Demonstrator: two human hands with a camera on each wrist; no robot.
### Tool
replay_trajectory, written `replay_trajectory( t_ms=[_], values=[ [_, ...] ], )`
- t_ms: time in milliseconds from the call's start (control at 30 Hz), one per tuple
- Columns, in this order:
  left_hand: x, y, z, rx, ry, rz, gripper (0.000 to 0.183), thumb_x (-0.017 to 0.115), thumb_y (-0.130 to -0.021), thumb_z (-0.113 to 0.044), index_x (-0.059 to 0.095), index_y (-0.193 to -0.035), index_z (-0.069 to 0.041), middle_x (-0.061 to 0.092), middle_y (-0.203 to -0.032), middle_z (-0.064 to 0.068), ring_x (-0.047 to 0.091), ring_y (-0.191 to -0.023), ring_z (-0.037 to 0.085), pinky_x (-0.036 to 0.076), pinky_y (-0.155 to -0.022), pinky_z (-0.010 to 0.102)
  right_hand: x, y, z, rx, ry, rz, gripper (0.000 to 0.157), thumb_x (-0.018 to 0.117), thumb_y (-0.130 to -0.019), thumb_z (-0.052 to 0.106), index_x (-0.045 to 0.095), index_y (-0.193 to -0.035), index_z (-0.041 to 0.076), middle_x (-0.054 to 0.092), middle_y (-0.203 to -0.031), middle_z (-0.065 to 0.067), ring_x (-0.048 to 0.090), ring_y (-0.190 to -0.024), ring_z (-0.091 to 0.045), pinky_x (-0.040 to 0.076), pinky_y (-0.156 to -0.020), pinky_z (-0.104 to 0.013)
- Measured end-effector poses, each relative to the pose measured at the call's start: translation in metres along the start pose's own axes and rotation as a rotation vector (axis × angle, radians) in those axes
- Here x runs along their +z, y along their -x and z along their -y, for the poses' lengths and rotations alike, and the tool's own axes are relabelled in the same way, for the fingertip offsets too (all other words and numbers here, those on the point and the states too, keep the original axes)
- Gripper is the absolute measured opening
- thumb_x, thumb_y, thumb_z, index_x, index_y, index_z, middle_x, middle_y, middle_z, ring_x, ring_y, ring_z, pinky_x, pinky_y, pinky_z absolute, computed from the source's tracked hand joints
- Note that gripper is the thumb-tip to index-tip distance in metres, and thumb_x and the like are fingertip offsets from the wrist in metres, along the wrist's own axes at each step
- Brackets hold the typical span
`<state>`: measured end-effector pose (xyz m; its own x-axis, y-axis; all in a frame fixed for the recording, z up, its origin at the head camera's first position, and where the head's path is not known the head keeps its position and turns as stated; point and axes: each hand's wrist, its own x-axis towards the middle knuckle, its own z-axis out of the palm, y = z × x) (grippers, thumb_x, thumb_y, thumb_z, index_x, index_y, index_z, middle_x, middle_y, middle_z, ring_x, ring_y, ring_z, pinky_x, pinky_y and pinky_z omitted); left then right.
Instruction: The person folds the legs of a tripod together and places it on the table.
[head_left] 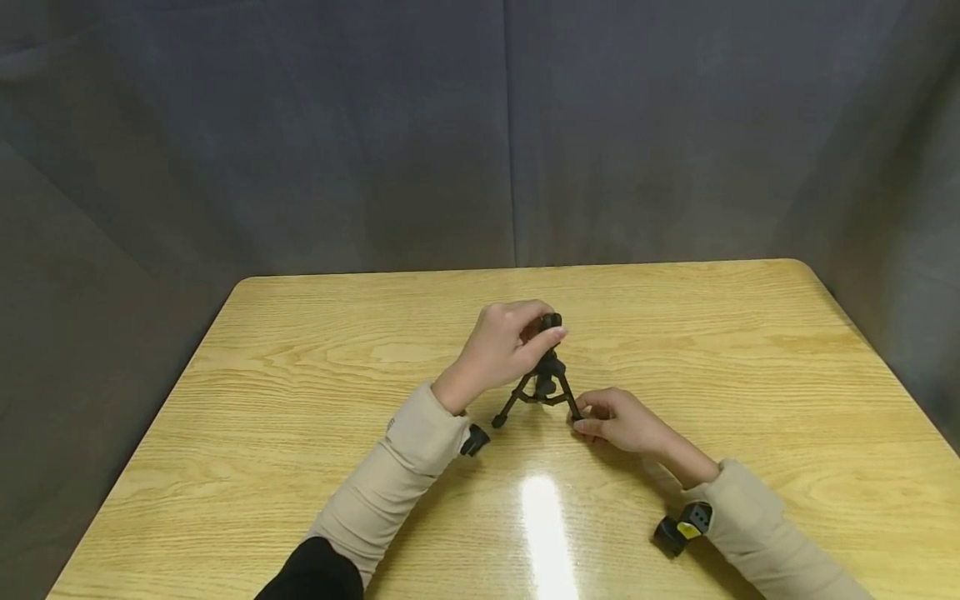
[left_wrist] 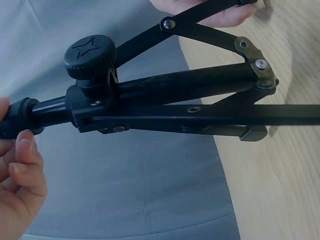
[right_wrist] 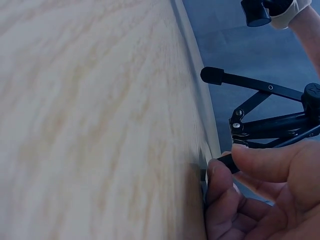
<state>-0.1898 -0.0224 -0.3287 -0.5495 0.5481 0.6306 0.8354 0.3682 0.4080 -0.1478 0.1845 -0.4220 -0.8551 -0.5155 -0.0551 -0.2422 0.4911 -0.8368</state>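
Note:
A small black tripod (head_left: 550, 367) stands with its legs spread near the middle of the table. My left hand (head_left: 502, 346) grips its top end, thumb toward me. In the left wrist view, those fingers (left_wrist: 30, 165) curl at the ribbed collar (left_wrist: 20, 117), and a round knob with a star mark (left_wrist: 90, 57) sticks out beside the centre column. Low on the right, my right hand (head_left: 626, 425) pinches the lower end of one leg between thumb and fingers, covering its foot in the right wrist view. Another leg's rubber foot (right_wrist: 212, 75) shows uncovered there.
The wooden table (head_left: 337, 367) has rounded far corners and a bright light reflection near its front. Behind it hangs a grey curtain (head_left: 420, 150). A small black camera sits at each wrist, one at the left cuff (head_left: 474, 440), one at the right (head_left: 670, 536).

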Motion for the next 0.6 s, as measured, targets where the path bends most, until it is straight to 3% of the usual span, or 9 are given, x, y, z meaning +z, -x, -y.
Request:
replay_trajectory(
  t_ms=[600],
  values=[
    [0.0043,0.0001,0.002,0.022,0.02,-0.029,0.01,0.061,-0.087,-0.012,0.064,-0.084,-0.002,0.049,-0.058,0.0,0.04,-0.048,0.007,0.033,-0.048,0.019,0.0018,0.0001,-0.0015,0.025,-0.013,-0.025,0.008,0.058,-0.086,0.0,0.063,-0.092,-0.002,0.058,-0.061,-0.004,0.051,-0.055,-0.014,0.041,-0.05,-0.024]
  ],
)
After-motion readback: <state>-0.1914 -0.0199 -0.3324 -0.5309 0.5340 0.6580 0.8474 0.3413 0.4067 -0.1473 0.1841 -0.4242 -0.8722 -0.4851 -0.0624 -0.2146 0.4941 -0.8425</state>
